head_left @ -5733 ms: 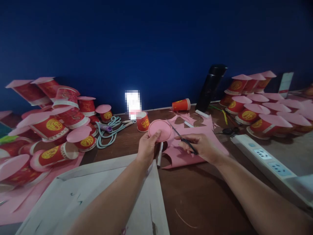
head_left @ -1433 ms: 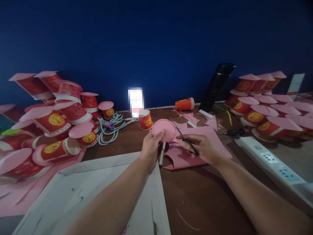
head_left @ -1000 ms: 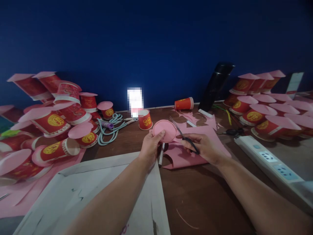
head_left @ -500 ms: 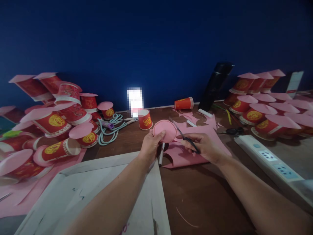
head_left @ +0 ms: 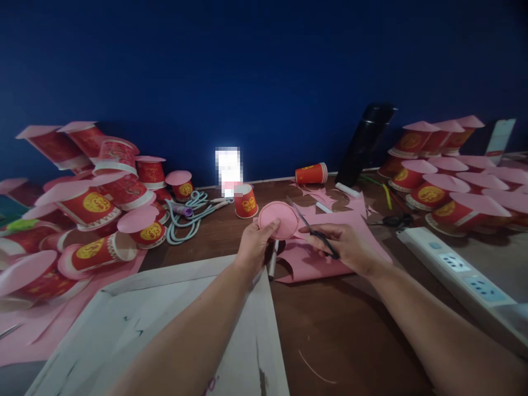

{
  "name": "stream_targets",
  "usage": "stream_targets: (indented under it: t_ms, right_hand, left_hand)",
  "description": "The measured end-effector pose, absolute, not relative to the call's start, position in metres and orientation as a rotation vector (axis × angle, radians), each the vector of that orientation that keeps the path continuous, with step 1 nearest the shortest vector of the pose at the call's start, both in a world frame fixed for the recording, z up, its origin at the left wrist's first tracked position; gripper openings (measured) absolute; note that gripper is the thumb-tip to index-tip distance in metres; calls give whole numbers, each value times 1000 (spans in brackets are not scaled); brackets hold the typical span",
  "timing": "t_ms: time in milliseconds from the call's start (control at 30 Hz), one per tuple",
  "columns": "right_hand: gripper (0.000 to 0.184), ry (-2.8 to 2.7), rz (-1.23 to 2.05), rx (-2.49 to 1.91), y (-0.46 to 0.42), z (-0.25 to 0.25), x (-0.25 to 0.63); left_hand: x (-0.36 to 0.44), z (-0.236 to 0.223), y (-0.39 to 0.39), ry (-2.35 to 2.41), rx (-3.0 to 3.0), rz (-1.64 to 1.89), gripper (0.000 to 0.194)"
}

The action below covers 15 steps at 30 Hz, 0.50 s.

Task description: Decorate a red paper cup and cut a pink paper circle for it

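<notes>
My left hand point(head_left: 254, 248) pinches a round pink paper disc point(head_left: 279, 219) and holds it up over the brown table point(head_left: 346, 330). In my right hand point(head_left: 345, 246) are black-handled scissors point(head_left: 310, 227), fingers through the handles, blades open and their tips at the disc's right edge. Under both hands lies a pink paper sheet point(head_left: 325, 258) with round cut-outs. A white marker point(head_left: 272, 264) lies on the table just below my left hand.
Red paper cups with pink disc lids are heaped at the left point(head_left: 94, 203) and the right point(head_left: 429, 192). A white power strip point(head_left: 457, 269), a white board point(head_left: 165, 330), a coiled light-blue cord point(head_left: 185, 214), a black flask point(head_left: 365, 143) and two single red cups point(head_left: 245, 201) point(head_left: 311, 174) are around.
Almost nothing has moved. Over the last seconds the disc has turned slightly in my left hand while the scissors stay at its right edge.
</notes>
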State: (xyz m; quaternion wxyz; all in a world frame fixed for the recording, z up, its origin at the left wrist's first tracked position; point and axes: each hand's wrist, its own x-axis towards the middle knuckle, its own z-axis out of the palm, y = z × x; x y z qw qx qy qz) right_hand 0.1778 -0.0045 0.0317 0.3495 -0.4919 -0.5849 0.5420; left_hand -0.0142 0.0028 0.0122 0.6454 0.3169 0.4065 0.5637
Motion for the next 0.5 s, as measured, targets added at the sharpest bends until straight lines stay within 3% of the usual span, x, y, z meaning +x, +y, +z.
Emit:
stream_targets:
  t_ms: [500]
  right_hand:
    - [55, -1525, 1391, -1278, -7, 40, 177]
  left_hand:
    - [-15, 12, 2, 931, 756, 1264, 38]
